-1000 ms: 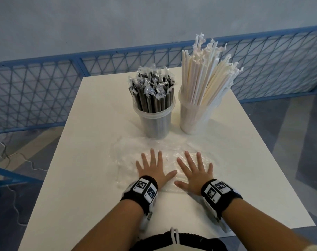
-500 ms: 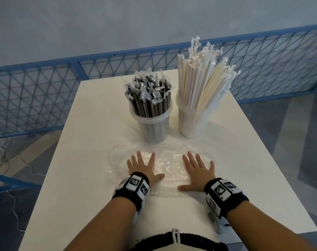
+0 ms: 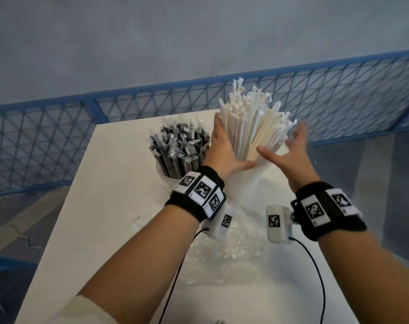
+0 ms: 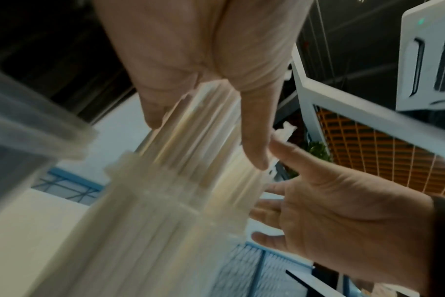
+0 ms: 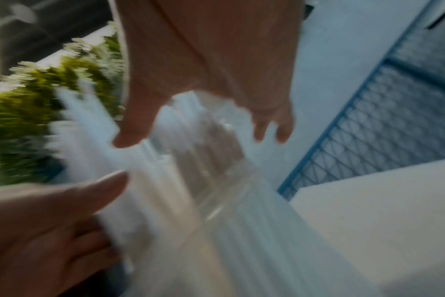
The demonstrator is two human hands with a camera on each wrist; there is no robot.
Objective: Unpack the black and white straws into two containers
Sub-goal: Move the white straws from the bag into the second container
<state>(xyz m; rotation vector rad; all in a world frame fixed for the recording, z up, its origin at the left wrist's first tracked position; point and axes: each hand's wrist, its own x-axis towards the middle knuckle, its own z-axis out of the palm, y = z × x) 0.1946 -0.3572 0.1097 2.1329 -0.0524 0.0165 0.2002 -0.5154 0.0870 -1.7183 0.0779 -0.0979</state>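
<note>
White paper-wrapped straws (image 3: 252,122) stand fanned out in a clear cup, whose lower part is hidden behind my hands. Black straws (image 3: 180,148) in clear wrappers fill a second clear cup (image 3: 168,180) just to the left. My left hand (image 3: 224,146) lies with straight fingers against the left side of the white bundle, thumb across its base. On the bundle's right side my right hand (image 3: 290,150) is spread and blurred. The wrist views show the white straws (image 4: 191,150) (image 5: 191,180) between both palms, held by neither.
A crumpled clear plastic wrapper (image 3: 222,253) lies on the white table (image 3: 110,206) in front of the cups. A blue mesh fence (image 3: 46,141) runs behind the table. Cables hang from both wrist cameras over the table's near part.
Both hands have lifted off the plastic wrapper and gone forward and up to the two sides of the white straw bundle. The head view has moved closer to the cups.
</note>
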